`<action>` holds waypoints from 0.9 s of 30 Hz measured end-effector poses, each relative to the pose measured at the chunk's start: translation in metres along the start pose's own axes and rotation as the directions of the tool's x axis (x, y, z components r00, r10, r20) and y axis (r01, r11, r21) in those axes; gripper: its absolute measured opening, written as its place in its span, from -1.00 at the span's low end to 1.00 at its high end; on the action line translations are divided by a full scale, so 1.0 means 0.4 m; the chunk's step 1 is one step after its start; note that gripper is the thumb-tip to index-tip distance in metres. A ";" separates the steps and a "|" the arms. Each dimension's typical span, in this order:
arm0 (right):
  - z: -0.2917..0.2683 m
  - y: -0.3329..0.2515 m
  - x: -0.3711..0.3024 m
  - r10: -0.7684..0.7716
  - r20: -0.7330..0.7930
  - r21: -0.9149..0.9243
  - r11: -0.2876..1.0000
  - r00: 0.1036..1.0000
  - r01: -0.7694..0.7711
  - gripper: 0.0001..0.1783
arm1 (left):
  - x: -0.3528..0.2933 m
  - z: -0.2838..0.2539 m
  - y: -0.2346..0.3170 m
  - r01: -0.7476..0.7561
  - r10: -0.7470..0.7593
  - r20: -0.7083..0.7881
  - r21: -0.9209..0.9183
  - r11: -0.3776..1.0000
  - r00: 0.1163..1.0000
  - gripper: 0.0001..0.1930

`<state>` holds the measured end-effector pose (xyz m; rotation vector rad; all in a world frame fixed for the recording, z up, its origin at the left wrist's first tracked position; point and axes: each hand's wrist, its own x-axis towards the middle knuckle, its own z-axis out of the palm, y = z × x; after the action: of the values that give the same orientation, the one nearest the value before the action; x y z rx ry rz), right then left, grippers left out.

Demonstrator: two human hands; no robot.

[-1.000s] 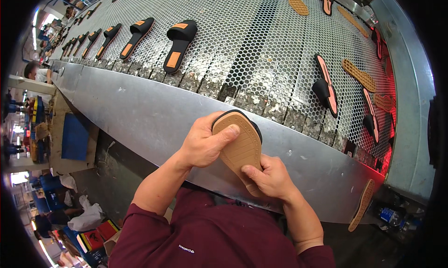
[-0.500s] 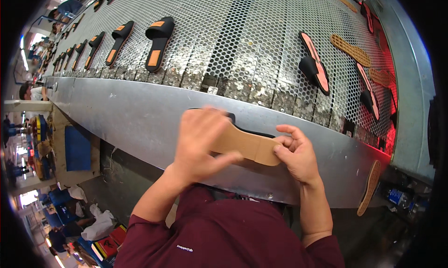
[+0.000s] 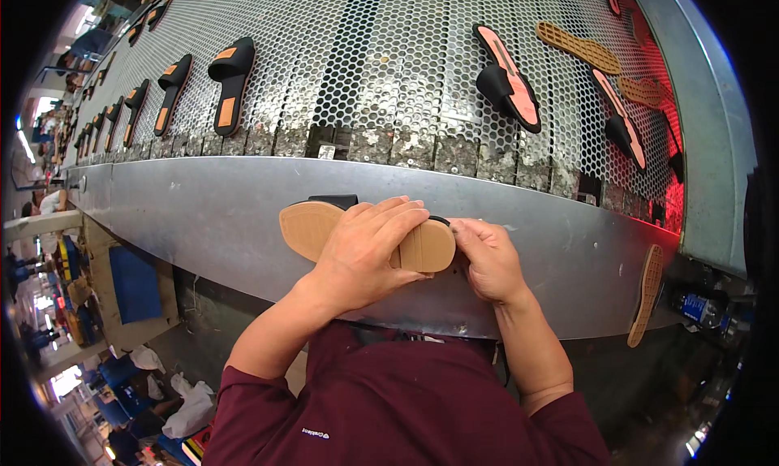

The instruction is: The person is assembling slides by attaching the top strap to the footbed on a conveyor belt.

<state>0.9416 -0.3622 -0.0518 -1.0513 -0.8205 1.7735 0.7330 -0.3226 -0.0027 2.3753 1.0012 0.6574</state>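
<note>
A slide sandal (image 3: 308,226) is held over the metal ledge, its tan outsole turned up toward me and a bit of its black strap showing along the far edge. My left hand (image 3: 365,251) wraps across the middle of the sole, fingers on the far side and thumb at the near edge. At the rounded heel end, my right hand (image 3: 487,259) pinches the black rim with thumb and curled fingers. The sandal's upper side faces away, so it is hidden.
Beyond the ledge (image 3: 203,198) runs a perforated metal conveyor (image 3: 389,101). Black sandals with orange patches (image 3: 231,88) line its left part. Black sandals with pink insoles (image 3: 511,80) and tan outsoles (image 3: 580,48) lie right. Another tan outsole (image 3: 647,295) rests at the ledge's right end, near a bottle (image 3: 698,308).
My left hand has come down and closed around the sole. The sandal's toe end has shifted left, and my right hand has moved slightly left at the heel. The whole view has shifted.
</note>
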 end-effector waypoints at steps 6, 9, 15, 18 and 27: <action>-0.014 0.006 -0.011 -0.020 0.031 0.061 0.998 0.999 0.018 -0.64 | 0.011 0.000 0.016 0.001 -0.002 0.040 0.031 1.000 0.999 -0.22; -0.010 -0.003 -0.019 -0.004 0.006 0.106 0.994 1.000 0.004 -0.63 | 0.014 0.005 0.022 0.000 -0.002 0.042 0.030 1.000 0.999 -0.22; -0.012 -0.014 -0.029 0.002 -0.022 0.123 0.992 1.000 0.001 -0.61 | 0.023 0.023 0.033 -0.018 0.017 0.016 0.043 0.999 1.000 -0.24; -0.021 -0.011 -0.039 -0.046 -0.032 0.010 0.999 0.998 0.046 -0.64 | 0.024 0.029 0.041 -0.026 0.025 0.013 0.070 0.997 1.000 -0.26; -0.003 -0.052 -0.056 -0.036 -0.140 -0.176 0.984 0.989 0.011 -0.74 | 0.035 0.075 0.063 -0.054 0.052 0.015 0.149 0.987 0.999 -0.31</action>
<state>0.9555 -0.3744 -0.0275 -1.2630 -0.9078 1.6070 0.7724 -0.3348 -0.0076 2.5407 1.0184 0.6067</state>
